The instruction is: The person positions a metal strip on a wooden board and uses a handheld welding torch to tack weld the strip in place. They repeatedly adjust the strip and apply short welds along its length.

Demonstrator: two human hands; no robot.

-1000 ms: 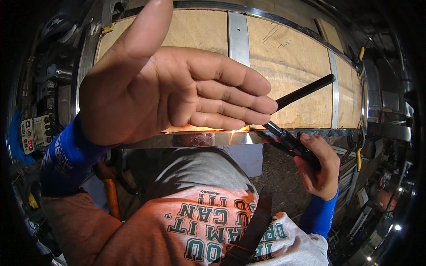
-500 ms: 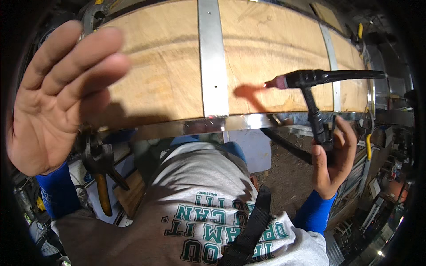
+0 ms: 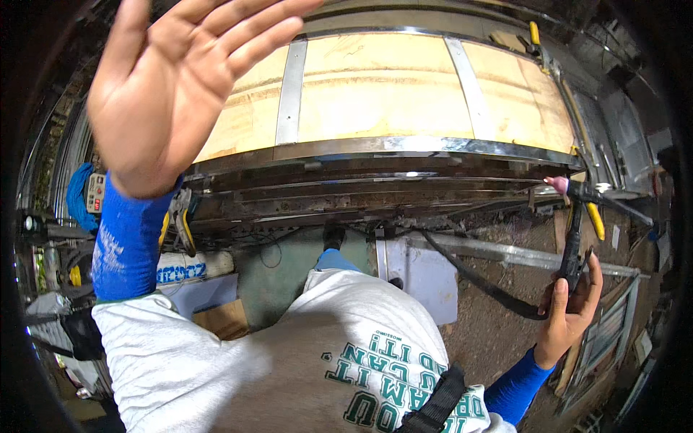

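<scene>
My left hand (image 3: 162, 97) is raised at the upper left, palm showing and fingers stretched out, with nothing in it. It hides the left end of a long plywood panel (image 3: 386, 94) crossed by flat metal strips (image 3: 290, 97) and edged by a shiny metal frame (image 3: 375, 146). Low on the right, my right hand (image 3: 564, 321) is closed around the handle of a TIG welding torch (image 3: 571, 249). The torch stands roughly upright, its pink ceramic cup pointing left beside the frame's right corner. A black cable hangs from the handle.
A yellow-handled clamp (image 3: 594, 220) sits at the frame's right corner, and another clamp (image 3: 182, 225) is below my left wrist. A pale board (image 3: 426, 278) lies on the dirt floor. Metal bars and frames lie at the right.
My right hand has carried the torch right and down, off the panel to beyond its corner. My left hand has moved up and right. More of the frame's front side shows.
</scene>
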